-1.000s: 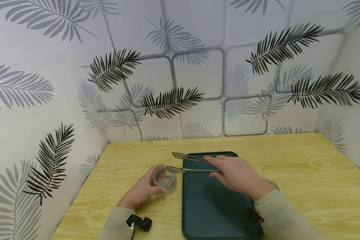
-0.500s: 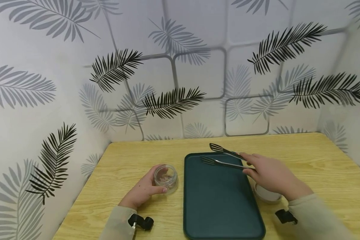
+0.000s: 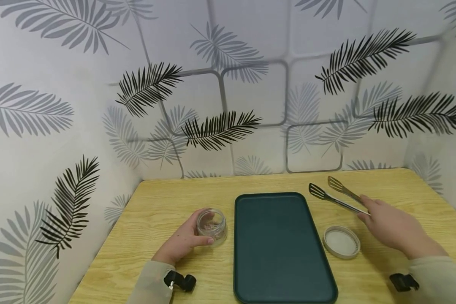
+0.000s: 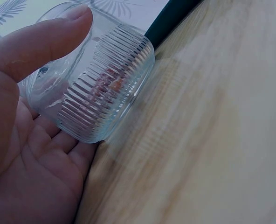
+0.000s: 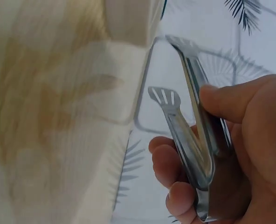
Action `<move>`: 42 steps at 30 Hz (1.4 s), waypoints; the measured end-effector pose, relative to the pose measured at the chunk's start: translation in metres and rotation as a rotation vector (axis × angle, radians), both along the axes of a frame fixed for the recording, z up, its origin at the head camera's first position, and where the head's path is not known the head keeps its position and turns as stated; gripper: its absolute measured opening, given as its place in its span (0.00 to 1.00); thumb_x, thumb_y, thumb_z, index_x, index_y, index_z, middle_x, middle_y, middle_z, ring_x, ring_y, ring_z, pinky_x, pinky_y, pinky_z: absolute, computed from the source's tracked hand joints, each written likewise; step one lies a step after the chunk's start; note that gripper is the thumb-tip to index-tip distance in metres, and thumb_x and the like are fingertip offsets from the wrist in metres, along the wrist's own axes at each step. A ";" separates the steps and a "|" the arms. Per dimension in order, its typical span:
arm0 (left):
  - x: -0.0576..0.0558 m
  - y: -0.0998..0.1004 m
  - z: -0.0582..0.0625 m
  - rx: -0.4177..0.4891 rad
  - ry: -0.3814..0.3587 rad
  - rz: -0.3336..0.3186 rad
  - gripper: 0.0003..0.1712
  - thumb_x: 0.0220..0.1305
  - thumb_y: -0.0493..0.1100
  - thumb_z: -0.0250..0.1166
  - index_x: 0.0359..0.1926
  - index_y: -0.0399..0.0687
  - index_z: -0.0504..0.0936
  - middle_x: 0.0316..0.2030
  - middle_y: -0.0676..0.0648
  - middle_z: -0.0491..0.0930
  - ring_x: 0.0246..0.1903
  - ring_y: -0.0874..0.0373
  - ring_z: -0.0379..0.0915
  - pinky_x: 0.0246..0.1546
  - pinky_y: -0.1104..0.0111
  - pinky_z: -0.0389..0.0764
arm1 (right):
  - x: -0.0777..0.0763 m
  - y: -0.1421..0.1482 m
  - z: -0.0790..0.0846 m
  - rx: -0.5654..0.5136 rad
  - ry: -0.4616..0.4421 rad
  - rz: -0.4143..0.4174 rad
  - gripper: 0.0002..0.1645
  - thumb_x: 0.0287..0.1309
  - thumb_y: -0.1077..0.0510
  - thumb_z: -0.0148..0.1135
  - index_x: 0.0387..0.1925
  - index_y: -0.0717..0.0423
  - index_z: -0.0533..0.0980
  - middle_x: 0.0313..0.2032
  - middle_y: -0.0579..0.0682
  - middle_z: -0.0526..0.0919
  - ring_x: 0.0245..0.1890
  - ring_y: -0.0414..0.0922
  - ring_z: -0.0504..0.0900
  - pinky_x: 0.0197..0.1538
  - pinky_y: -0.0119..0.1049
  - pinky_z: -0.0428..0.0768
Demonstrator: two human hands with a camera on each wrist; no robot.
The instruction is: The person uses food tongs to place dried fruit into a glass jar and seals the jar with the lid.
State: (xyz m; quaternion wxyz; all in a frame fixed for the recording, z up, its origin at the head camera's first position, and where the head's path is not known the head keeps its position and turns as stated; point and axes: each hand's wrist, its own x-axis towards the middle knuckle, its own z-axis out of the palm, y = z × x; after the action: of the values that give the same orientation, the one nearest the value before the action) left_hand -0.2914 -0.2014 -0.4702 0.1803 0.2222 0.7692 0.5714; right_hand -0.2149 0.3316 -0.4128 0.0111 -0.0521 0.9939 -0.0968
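Observation:
My left hand (image 3: 182, 240) curls round a clear glass jar (image 3: 217, 238) standing on the table left of the tray. Ribbed glass shows in the left wrist view, with small reddish-brown bits (image 4: 111, 84) at the bottom of the jar (image 4: 89, 74). Metal tongs (image 3: 340, 200) with slotted ends are gripped in my right hand (image 3: 397, 228), off the tray's right side. Their two arms stand apart with nothing between them, and in the right wrist view my thumb and fingers press the tongs (image 5: 194, 121) from both sides.
A dark green rectangular tray (image 3: 281, 253) lies between my hands. Right of it sits a round lid (image 3: 341, 242), inside facing up. The wooden table (image 3: 190, 190) ends at a leaf-patterned wall (image 3: 251, 147) behind and at the sides.
My right hand has carried the tongs rightward, from over the jar and tray to past the tray's right edge, uncovering the lid. My left hand and the jar have stayed put.

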 end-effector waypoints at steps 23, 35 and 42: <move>-0.001 0.000 0.000 -0.010 0.006 0.000 0.50 0.60 0.40 0.75 0.77 0.55 0.57 0.73 0.45 0.62 0.67 0.48 0.64 0.60 0.67 0.67 | 0.004 0.029 -0.016 0.002 -0.169 -0.150 0.43 0.66 0.48 0.59 0.62 0.83 0.57 0.51 0.83 0.71 0.49 0.78 0.74 0.41 0.69 0.75; -0.001 -0.001 -0.001 -0.012 0.010 0.010 0.50 0.59 0.40 0.76 0.77 0.55 0.57 0.73 0.44 0.63 0.66 0.48 0.65 0.60 0.67 0.68 | 0.007 0.024 -0.014 0.012 -0.117 -0.208 0.46 0.64 0.40 0.61 0.63 0.76 0.63 0.50 0.78 0.69 0.47 0.78 0.71 0.37 0.70 0.74; -0.001 -0.001 0.000 -0.007 0.003 0.002 0.50 0.60 0.39 0.75 0.77 0.55 0.57 0.73 0.44 0.62 0.66 0.47 0.65 0.59 0.68 0.68 | 0.012 0.010 0.002 -0.027 -0.048 -0.127 0.38 0.70 0.41 0.55 0.65 0.69 0.69 0.46 0.68 0.78 0.43 0.67 0.78 0.37 0.64 0.76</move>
State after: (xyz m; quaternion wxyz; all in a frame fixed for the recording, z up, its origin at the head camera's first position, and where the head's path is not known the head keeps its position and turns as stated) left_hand -0.2920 -0.2019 -0.4700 0.1792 0.2216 0.7718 0.5685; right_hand -0.2034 0.3415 -0.4112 0.0280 0.0132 0.9932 -0.1119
